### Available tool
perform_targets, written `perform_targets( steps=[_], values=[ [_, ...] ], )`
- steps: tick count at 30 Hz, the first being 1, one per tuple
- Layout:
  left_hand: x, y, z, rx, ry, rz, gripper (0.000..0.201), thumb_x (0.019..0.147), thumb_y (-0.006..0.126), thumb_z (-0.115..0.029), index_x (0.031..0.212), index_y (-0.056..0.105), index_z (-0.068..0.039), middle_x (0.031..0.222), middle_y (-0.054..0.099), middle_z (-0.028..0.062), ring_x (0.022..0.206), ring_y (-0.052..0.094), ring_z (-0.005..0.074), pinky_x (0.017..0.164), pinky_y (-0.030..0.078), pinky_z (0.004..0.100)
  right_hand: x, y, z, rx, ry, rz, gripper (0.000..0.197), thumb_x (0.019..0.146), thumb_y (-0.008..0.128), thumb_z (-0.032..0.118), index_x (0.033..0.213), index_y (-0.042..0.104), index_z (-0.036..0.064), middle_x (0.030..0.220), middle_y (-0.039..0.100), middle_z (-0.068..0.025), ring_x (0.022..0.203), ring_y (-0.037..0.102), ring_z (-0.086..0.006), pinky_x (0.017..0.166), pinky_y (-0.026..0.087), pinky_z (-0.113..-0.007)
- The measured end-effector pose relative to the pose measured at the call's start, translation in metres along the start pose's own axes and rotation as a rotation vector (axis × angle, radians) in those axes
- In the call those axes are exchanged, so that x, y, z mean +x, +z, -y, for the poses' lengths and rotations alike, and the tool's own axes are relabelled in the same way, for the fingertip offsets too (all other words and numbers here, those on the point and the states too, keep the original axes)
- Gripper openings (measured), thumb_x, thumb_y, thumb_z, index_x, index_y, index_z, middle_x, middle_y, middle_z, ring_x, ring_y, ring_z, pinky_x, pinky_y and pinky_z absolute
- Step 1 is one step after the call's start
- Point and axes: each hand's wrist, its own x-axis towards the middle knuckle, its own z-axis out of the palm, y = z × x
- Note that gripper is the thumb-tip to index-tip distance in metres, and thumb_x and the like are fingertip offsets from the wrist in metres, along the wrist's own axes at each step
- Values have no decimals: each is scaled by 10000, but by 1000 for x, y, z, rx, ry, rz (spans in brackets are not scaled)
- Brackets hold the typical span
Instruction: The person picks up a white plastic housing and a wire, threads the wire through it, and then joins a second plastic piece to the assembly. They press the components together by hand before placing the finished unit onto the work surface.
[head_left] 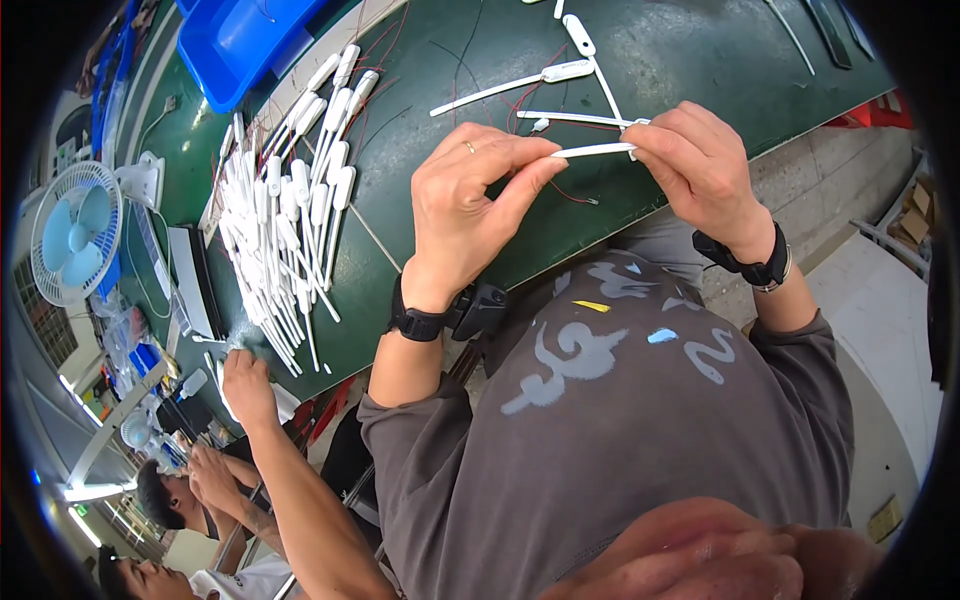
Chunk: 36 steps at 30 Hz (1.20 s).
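A dark green work table runs across the room, a blue plastic bin at its far left corner. Beside that lies a big heap of white plastic paddle-ended sticks, with a few loose ones further along, thin red wires trailing among them. Over the table's near edge, one thin white plastic stick is stretched level between both hands. The left hand pinches one end with thumb and fingertips closed; the right hand nips the other end likewise.
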Motion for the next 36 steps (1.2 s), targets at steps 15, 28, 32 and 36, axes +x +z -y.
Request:
perform_targets(
  steps=[15, 28, 32, 36],
  values=[
    [0, 4, -12, -180, -94, -95, 180, 726, 811, -55, 885, 726, -58, 814, 691, 45, 718, 641, 158, 635, 517, 271, 15, 5, 18, 1, 13, 64, 156, 808, 690, 38, 939, 609, 20, 742, 567, -89, 669, 575, -272, 581, 449, -354],
    [-1, 0, 0, -197, 145, -132, 204, 721, 813, -50, 910, 737, -49, 841, 706, 59, 728, 653, 175, 633, 513, 271, 14, 1, 16, 338, 136, 134, 91, 881, 615, 18, 968, 591, 8, 733, 542, -99, 610, 524, -265, 541, 386, -350],
    [-3, -2, 1, -210, 132, -137, 199, 719, 811, -55, 905, 742, -54, 825, 714, 59, 728, 655, 189, 634, 510, 279, 15, 2, 19, 327, 140, 148, 91, 883, 611, 16, 972, 593, 9, 729, 541, -99, 610, 525, -267, 543, 390, -351],
    [-2, -3, -1, -209, 102, -113, 188, 725, 804, -52, 903, 742, -51, 820, 721, 56, 725, 656, 189, 638, 509, 284, 14, 3, 18, 262, 102, 108, 100, 876, 615, 6, 974, 596, 9, 732, 550, -100, 613, 532, -269, 547, 402, -352]
  ],
)
